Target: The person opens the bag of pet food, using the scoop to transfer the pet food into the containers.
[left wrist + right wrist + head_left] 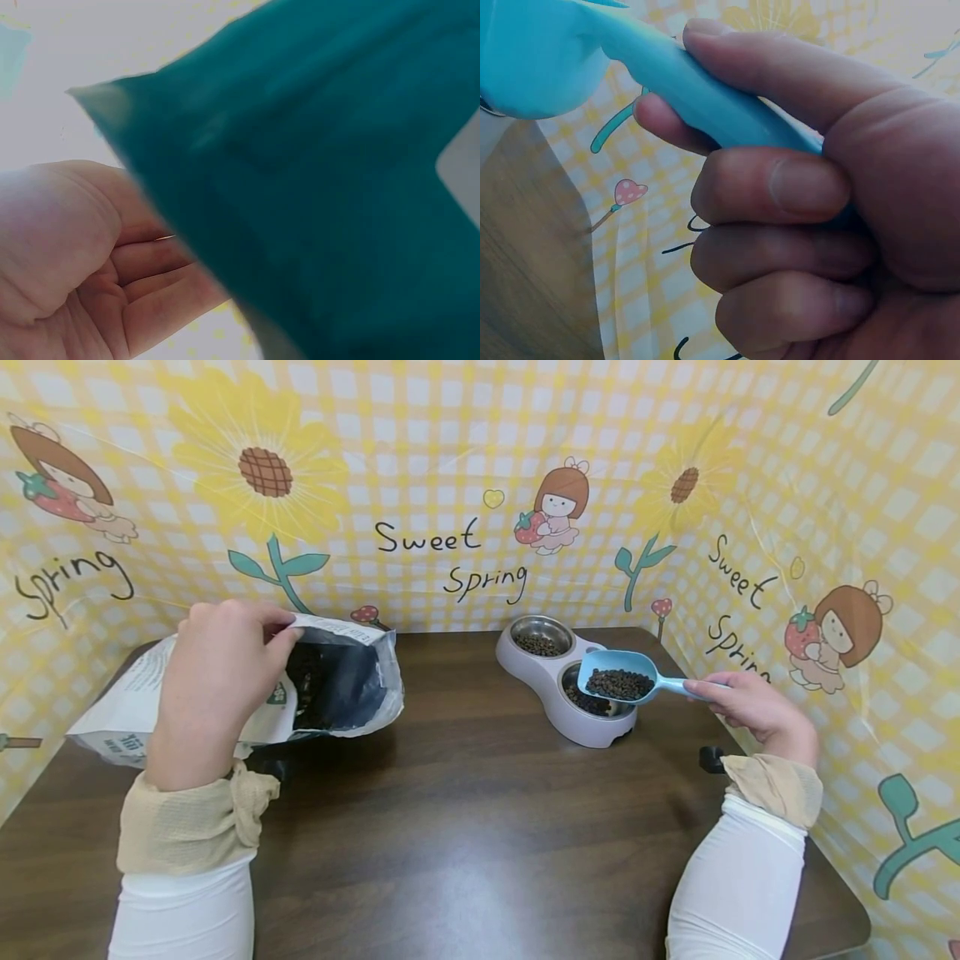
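My right hand (756, 708) grips the handle of a light blue scoop (697, 90), fingers curled around it and thumb along the top. Brown kibble (619, 683) fills the scoop, held level over the near bowl of a pale double pet bowl (517, 667). Kibble lies in both of its metal bowls. On the left, my left hand (217, 672) pinches the upper rim of an opened kibble bag (112, 714) between thumb and fingers. The bag lies on its side, its dark lining facing right. A teal part of the bag (285, 165) covers the left fingertips in the left wrist view.
The dark wooden table (450, 827) carries the bag and the double bowl along its far side. Yellow checked cloth walls (442, 460) with printed flowers rise behind the table and at both sides. Bare tabletop lies between the bag and the bowls.
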Demonstrator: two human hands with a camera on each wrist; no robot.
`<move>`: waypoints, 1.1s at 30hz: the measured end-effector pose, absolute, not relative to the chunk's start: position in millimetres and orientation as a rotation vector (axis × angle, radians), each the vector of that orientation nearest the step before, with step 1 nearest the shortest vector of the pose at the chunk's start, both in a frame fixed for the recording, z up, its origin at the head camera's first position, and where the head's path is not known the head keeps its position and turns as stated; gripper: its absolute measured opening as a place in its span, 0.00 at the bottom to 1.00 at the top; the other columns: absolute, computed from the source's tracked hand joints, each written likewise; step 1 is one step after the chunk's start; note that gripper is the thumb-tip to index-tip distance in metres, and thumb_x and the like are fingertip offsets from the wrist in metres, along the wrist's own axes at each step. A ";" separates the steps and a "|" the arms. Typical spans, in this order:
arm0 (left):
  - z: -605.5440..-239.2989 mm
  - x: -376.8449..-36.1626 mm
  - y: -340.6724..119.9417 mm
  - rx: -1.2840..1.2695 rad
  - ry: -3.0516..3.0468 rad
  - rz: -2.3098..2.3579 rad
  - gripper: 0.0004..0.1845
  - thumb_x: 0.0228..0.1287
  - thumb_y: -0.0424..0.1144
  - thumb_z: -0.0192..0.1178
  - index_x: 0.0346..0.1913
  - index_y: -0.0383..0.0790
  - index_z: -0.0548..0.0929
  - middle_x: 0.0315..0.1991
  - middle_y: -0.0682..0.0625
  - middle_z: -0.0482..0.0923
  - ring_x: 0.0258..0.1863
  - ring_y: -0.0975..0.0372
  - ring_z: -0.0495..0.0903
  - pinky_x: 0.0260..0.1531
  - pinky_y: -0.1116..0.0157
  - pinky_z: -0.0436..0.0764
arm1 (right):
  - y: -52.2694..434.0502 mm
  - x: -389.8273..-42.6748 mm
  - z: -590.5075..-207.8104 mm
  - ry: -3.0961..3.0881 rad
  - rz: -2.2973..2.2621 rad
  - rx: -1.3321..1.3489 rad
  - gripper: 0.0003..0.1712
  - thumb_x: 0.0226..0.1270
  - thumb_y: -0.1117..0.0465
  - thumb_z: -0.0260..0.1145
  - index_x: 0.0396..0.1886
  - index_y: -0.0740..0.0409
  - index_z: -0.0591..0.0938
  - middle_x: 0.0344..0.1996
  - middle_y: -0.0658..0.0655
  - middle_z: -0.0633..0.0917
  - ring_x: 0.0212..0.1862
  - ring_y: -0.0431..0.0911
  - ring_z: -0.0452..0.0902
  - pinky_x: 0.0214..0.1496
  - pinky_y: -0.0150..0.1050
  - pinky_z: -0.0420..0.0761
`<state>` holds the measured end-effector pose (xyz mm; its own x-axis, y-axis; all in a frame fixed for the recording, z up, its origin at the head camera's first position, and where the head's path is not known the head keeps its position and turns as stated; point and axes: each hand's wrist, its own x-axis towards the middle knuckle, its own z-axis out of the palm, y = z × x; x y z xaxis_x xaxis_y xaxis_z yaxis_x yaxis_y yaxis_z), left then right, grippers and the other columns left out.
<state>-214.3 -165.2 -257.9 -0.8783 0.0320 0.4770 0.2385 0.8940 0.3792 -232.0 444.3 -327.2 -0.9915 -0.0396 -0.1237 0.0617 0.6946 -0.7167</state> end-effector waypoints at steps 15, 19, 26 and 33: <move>-258.2 -215.2 -166.5 -0.206 -2.605 -0.583 0.15 0.77 0.37 0.62 0.55 0.33 0.92 0.50 0.29 0.91 0.48 0.26 0.85 0.47 0.30 0.78 | 426.8 -230.7 -311.0 2.976 -0.842 -0.080 0.23 0.80 0.46 0.67 0.26 0.55 0.81 0.18 0.43 0.63 0.22 0.38 0.57 0.24 0.38 0.63; -258.5 -215.2 -166.7 -0.211 -2.599 -0.582 0.14 0.77 0.37 0.62 0.55 0.33 0.92 0.49 0.29 0.91 0.48 0.26 0.85 0.47 0.30 0.79 | 421.2 -230.5 -307.6 3.010 -0.763 -0.080 0.24 0.79 0.46 0.68 0.24 0.55 0.79 0.18 0.43 0.61 0.23 0.39 0.56 0.26 0.37 0.62; -258.7 -215.0 -166.4 -0.216 -2.598 -0.573 0.14 0.77 0.37 0.62 0.54 0.33 0.92 0.49 0.29 0.91 0.47 0.25 0.84 0.47 0.30 0.78 | 413.7 -225.9 -299.7 3.051 -0.651 -0.095 0.23 0.79 0.47 0.69 0.25 0.56 0.80 0.18 0.44 0.62 0.23 0.39 0.56 0.27 0.35 0.61; -258.2 -215.2 -166.1 -0.216 -2.603 -0.573 0.14 0.77 0.37 0.62 0.55 0.33 0.92 0.49 0.29 0.91 0.47 0.26 0.84 0.48 0.29 0.77 | 409.9 -224.3 -296.7 3.097 -0.595 -0.139 0.22 0.78 0.49 0.69 0.25 0.57 0.80 0.19 0.45 0.63 0.23 0.38 0.56 0.28 0.35 0.61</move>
<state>-215.2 -166.1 -258.2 -0.8802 0.0518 0.4717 0.2452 0.9007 0.3585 -224.3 409.9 -296.7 -0.9960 -0.0834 0.0311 -0.0890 0.9250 -0.3695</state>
